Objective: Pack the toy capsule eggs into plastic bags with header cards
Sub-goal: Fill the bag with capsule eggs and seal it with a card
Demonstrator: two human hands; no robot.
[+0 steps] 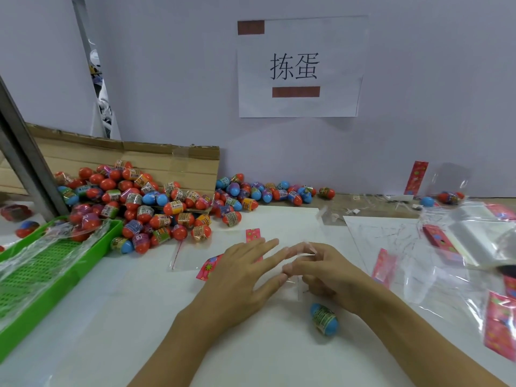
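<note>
My left hand (240, 275) lies flat with straight fingers on a clear plastic bag (192, 255) and a pink header card (208, 268) in the middle of the white table. My right hand (324, 272) has curled fingers that pinch a small clear plastic bag (297, 284) between the two hands. A blue capsule egg (324, 319) with a green label lies on the table just below my right wrist. A big pile of red and blue capsule eggs (145, 202) sits at the back left.
A green slotted tray (42, 272) with clear film stands at the left edge. Cardboard (156, 163) leans on the wall behind the pile. More eggs (268, 192) line the wall. Clear bags (435, 277), pink header cards (384, 265) and a white stack (474, 236) lie right.
</note>
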